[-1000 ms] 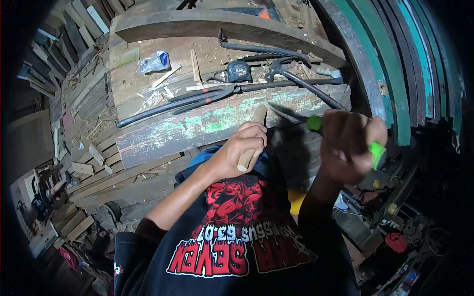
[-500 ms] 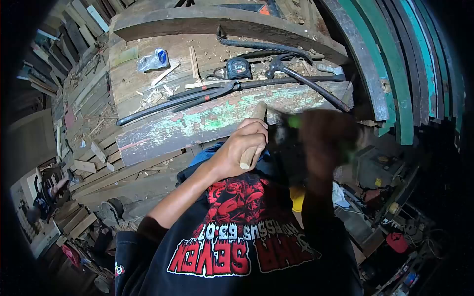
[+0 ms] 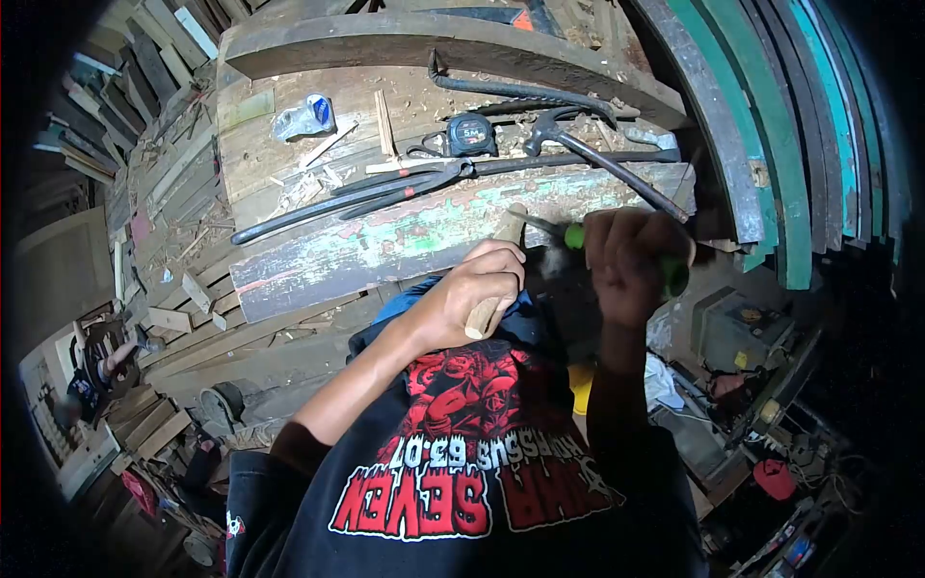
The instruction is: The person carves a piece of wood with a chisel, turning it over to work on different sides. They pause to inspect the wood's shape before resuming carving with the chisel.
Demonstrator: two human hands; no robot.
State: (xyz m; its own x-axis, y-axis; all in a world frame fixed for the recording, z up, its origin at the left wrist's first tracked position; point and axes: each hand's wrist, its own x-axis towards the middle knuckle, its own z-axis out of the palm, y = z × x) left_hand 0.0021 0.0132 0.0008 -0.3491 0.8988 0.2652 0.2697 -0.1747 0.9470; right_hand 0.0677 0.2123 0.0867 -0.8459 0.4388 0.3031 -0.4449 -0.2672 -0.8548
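A short piece of pale wood (image 3: 509, 227) is wrapped in the fingers of my left hand (image 3: 474, 294), its lower end sticking out below the palm. My right hand (image 3: 624, 255) is closed around a green-handled screwdriver (image 3: 575, 236). Its thin metal shaft points left, and the tip is at the upper end of the wood; whether it touches cannot be made out. Just beyond both hands lies a plank with flaking paint (image 3: 385, 236). Pincers (image 3: 424, 179) and a claw hammer (image 3: 607, 159) rest along its far side.
A tape measure (image 3: 470, 135), a crumpled plastic cup (image 3: 304, 118) and a bent metal bar (image 3: 520, 91) lie on the workbench (image 3: 252, 173) among shavings. A curved beam (image 3: 385, 40) spans its back. Green boards (image 3: 771, 144) stand at right. Another person (image 3: 96, 371) is at far left.
My right hand was smeared by motion and is now sharper, slightly further left, with the screwdriver tip at the wood. My left hand keeps its grip almost unmoved.
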